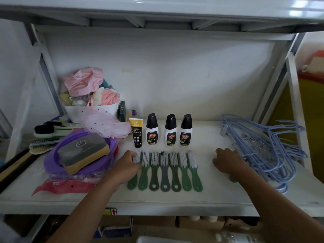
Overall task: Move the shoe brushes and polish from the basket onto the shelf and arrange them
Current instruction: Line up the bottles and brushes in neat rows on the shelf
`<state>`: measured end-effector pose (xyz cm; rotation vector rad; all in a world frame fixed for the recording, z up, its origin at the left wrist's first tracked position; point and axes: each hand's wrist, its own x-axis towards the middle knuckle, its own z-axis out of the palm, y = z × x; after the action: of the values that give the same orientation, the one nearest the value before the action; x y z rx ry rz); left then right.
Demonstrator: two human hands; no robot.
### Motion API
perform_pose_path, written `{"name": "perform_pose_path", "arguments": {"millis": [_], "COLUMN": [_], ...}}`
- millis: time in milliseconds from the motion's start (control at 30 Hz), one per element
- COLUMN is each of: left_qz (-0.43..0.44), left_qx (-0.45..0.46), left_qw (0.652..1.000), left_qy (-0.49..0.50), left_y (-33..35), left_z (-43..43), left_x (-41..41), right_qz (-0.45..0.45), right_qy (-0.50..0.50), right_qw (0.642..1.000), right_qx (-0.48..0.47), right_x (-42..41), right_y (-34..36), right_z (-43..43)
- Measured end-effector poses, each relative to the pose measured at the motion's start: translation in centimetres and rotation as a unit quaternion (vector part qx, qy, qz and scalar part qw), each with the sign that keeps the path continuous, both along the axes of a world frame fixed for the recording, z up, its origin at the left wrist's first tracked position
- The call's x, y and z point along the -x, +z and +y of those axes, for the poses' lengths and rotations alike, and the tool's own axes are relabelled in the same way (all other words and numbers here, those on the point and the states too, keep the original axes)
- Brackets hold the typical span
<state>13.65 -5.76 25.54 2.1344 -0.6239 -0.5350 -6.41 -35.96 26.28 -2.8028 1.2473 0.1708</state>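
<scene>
**Q:** Green-handled shoe brushes (164,171) lie in a row near the shelf's (157,202) front edge. Which hand touches them?

**A:** The left hand (128,168), fingers curled on the leftmost brush's (135,168) bristles. The right hand (228,162) lies flat and empty toward the right edge, beside blue hangers (268,146).

**Q:** And the polish?

**A:** Three white polish bottles (170,131) and a yellow-topped tube (137,133) stand upright behind the brushes, mid-shelf.

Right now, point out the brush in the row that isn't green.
The grey brush, fourth from the left in the row of seven, directly below the middle polish bottle. Its handle is grey; the other six are green.
</scene>
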Motion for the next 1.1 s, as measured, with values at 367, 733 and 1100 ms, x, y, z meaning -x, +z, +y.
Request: {"name": "perform_pose_path", "arguments": {"millis": [367, 733, 1100], "left_qz": [0.013, 0.016, 0.01], "left_qx": [-0.014, -0.011, -0.004], "left_qw": [1.0, 1.0, 1.0], "left_qy": [0.003, -0.002, 0.007], "left_y": [0.4, 0.5, 0.0], "left_z": [0.1, 0.3, 0.2], "left_x": [0.0, 0.0, -0.3], "right_qz": [-0.02, -0.145, -0.097], "right_qy": [-0.015, 0.083, 0.019], "right_qw": [1.0, 0.986, 0.994], "right_qx": [0.009, 0.004, 0.038], "right_x": [-0.6, 0.0, -0.2], "right_y": [1.2, 1.8, 0.5], "right_z": [1.3, 1.6, 0.7]}}
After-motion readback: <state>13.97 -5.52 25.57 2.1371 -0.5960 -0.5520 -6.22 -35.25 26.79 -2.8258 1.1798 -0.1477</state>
